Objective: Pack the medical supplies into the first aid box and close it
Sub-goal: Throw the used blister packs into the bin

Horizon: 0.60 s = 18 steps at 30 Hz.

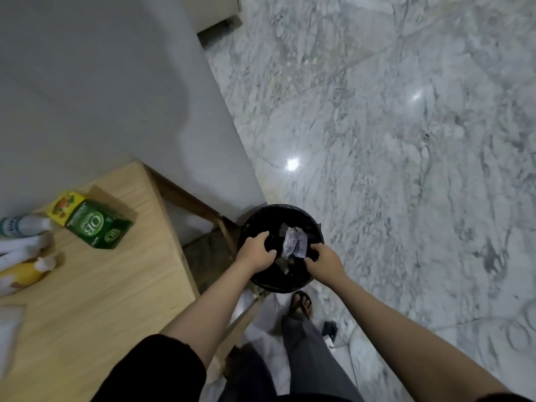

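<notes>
A grey-veined marble floor (391,140) fills most of the view, with a pale wall (101,82) at left and a wooden table (101,285) below it. Beside the table's corner stands a black bin (252,224) on the floor.

Both arms reach over the bin. The left hand (256,253) curls at the bin's near-left rim, the right hand (323,261) at the near-right. Whether either pinches anything I cannot tell. Between them a crumpled wrapper (294,242) lies inside the bin.

This looks like waste disposal, a side step. No first aid box is in view. Next, I judge, the person must turn back to the table.

There a green box (97,224) lies flat, long axis running from far-left to near-right. Blurred bottles (23,248) lie at the left edge.
</notes>
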Available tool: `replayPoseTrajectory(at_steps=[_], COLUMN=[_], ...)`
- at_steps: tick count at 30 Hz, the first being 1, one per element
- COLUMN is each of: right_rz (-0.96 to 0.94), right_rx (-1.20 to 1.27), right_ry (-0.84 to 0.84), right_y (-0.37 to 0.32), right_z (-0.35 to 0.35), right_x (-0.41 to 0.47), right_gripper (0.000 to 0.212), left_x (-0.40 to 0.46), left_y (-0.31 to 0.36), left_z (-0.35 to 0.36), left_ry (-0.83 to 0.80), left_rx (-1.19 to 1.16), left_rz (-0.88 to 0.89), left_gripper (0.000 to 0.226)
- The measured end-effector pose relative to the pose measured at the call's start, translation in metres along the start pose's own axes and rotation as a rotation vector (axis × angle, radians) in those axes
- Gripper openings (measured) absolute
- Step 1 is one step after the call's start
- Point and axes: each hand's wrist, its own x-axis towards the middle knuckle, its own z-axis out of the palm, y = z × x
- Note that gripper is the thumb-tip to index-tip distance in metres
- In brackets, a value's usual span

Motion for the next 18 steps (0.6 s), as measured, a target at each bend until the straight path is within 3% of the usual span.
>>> replayPoseTrajectory(at_steps=[2, 7, 13, 18], right_rz=[0.006, -0.06, -0.291, -0.523], right_rx=[0.01, 0.105, 0.279, 0.296], right_ry=[0.023, 0.122, 0.312, 0.47], right_y=[-0.003, -0.032, -0.102, -0.178], right_z=[-0.003, 0.006, 0.032, 0.078], right_x=[-0.005, -0.024, -0.065, -0.11], right_gripper=[0.035, 0.042, 0.036, 0.031], left_x=[-0.006, -0.04, -0.109, -0.168], left_y=[0.0, 0.004, -0.016, -0.085], left_z=[-0.001, -0.015, -0.05, -0.084], left_ry=[-0.001, 0.136, 0.409, 0.649], left_rx=[-0.016, -0.107, -0.33, -0.484], left_rz=[0.003, 0.114, 0.337, 0.448], left_gripper=[0.067, 0.066, 0.052, 0.048])
